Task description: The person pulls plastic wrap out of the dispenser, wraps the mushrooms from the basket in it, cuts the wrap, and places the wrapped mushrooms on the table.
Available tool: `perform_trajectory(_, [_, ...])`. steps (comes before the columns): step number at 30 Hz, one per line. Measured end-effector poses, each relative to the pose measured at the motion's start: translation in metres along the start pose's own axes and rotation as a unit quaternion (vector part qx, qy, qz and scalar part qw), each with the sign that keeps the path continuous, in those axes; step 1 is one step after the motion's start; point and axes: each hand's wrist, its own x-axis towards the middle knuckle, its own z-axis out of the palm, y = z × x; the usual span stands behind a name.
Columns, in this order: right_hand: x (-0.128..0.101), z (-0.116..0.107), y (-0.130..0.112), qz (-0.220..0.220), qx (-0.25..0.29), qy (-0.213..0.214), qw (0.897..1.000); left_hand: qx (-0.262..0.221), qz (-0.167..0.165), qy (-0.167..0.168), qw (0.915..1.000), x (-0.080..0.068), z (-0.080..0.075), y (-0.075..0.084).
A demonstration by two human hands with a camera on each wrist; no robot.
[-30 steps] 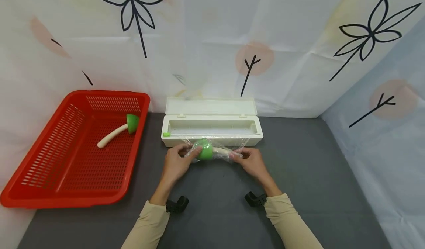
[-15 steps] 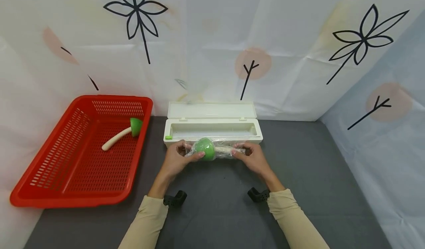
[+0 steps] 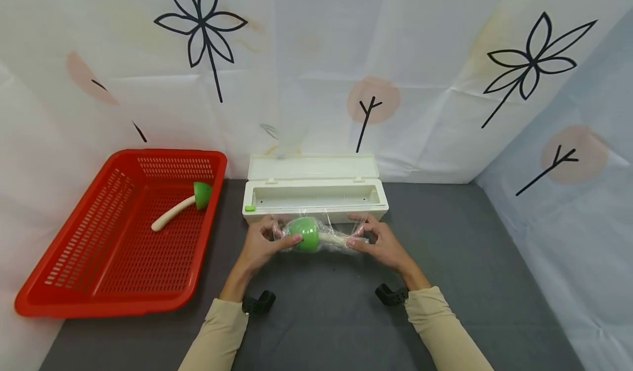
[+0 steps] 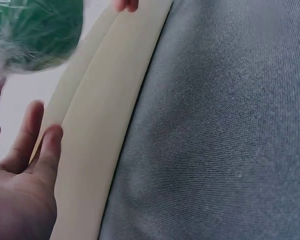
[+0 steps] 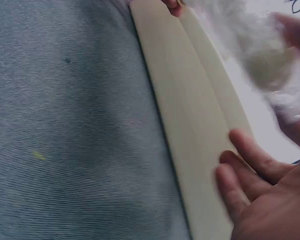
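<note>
A mushroom-shaped toy (image 3: 309, 234) with a rounded green cap and a pale stem is wrapped in clear cling film (image 3: 341, 244), held up in front of the white box. My left hand (image 3: 261, 243) grips the cap end, its thumb on the green. At the stem end, my right hand (image 3: 384, 245) pinches the toy and the gathered film. The left wrist view shows the film-covered green cap (image 4: 45, 32) above spread lower fingers (image 4: 50, 150). In the right wrist view the stem end (image 5: 270, 67) is blurred beneath crinkled film.
Behind the hands stands a long white cling film box (image 3: 316, 217), lid (image 3: 312, 167) raised, with a green slider (image 3: 250, 208) at its left. A red basket (image 3: 185, 299) at left holds another green-capped toy (image 3: 173, 213). Grey cloth (image 3: 321, 316) covers the table; a patterned white curtain (image 3: 306, 57) hangs behind.
Both hands still hold the wrapped toy. The right hand has shifted slightly right, and the thumbs and film have moved a little around the toy. The head view has shifted slightly.
</note>
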Motion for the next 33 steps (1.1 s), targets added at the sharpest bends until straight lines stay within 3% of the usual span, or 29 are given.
perform_trajectory(4, [0.002, 0.003, -0.001, 0.043, -0.062, -0.008, 0.997, 0.047, -0.051, 0.026, 0.9973, -0.006, 0.004, -0.001])
perform_trajectory(8, [0.005, 0.014, 0.010, 0.051, -0.142, 0.016, 0.988, 0.132, -0.103, 0.045, 0.9849, -0.011, 0.006, -0.006])
perform_trajectory(14, [0.013, 0.027, 0.020, 0.047, -0.199, 0.093, 0.974, 0.252, -0.092, 0.038, 0.9625, -0.007, 0.008, -0.007])
perform_trajectory(19, [0.012, 0.026, 0.016, 0.067, -0.214, 0.097, 0.970, 0.257, -0.088, 0.016, 0.9624, -0.008, 0.003, -0.009])
perform_trajectory(23, [0.005, 0.016, 0.004, 0.125, -0.199, 0.096, 0.967, 0.244, -0.108, 0.001, 0.9636, -0.014, -0.007, -0.005])
perform_trajectory(26, [0.000, 0.002, -0.008, 0.162, -0.191, 0.145, 0.957, 0.245, -0.134, 0.052, 0.9590, -0.017, -0.016, 0.006])
perform_trajectory(30, [0.004, -0.018, -0.017, 0.151, -0.189, 0.241, 0.940, 0.247, -0.155, 0.178, 0.9397, -0.010, -0.022, 0.017])
perform_trajectory(33, [0.015, -0.025, -0.015, 0.147, -0.194, 0.255, 0.936, 0.251, -0.142, 0.220, 0.9317, 0.005, -0.021, 0.017])
